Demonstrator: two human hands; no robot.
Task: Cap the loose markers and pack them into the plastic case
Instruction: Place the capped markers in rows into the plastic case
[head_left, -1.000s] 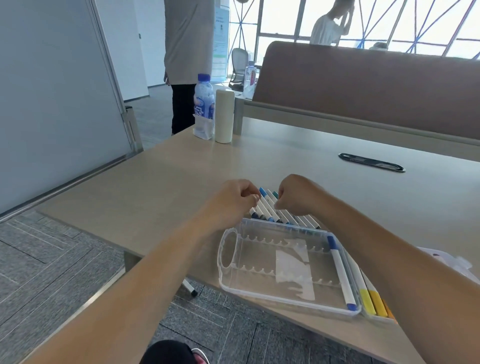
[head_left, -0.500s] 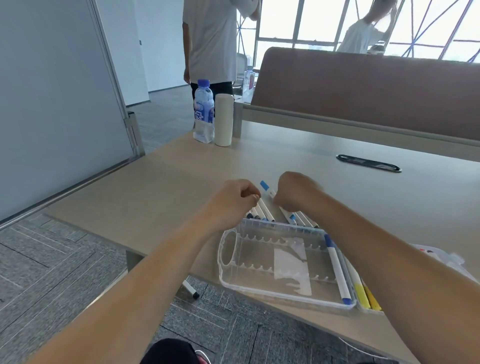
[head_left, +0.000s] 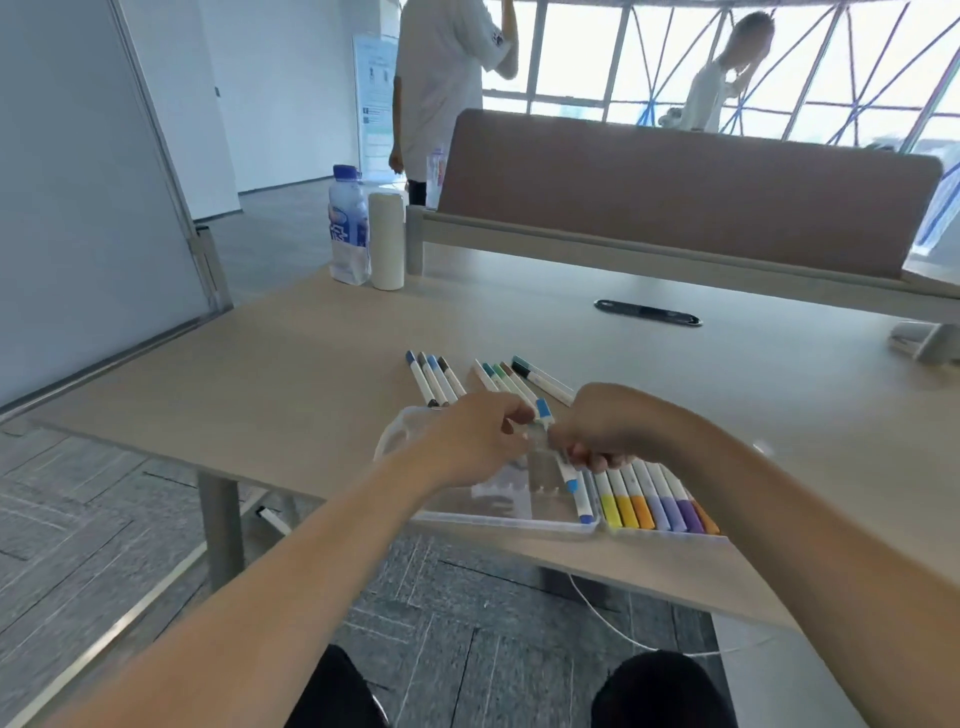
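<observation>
A pale wooden table (head_left: 291, 364) fills the scene, backed by a brown padded partition (head_left: 675, 197). At the table's near edge lies an open clear plastic case (head_left: 488, 501). Above the case, the person's left hand (head_left: 467, 441) and right hand (head_left: 608, 426) meet, both with fingers curled. Between them they pinch a blue-capped white marker (head_left: 543, 411), the left at the cap end and the right on the barrel, though blur hides the exact grip. A blue-lidded water bottle (head_left: 347, 223) and a white cylinder (head_left: 386, 241) stand together at the far left corner. A row of yellow, orange and purple markers (head_left: 649, 504) fills the case's right half. Beyond the case, loose markers lie on the table in two clusters (head_left: 434, 382) (head_left: 511, 382).
</observation>
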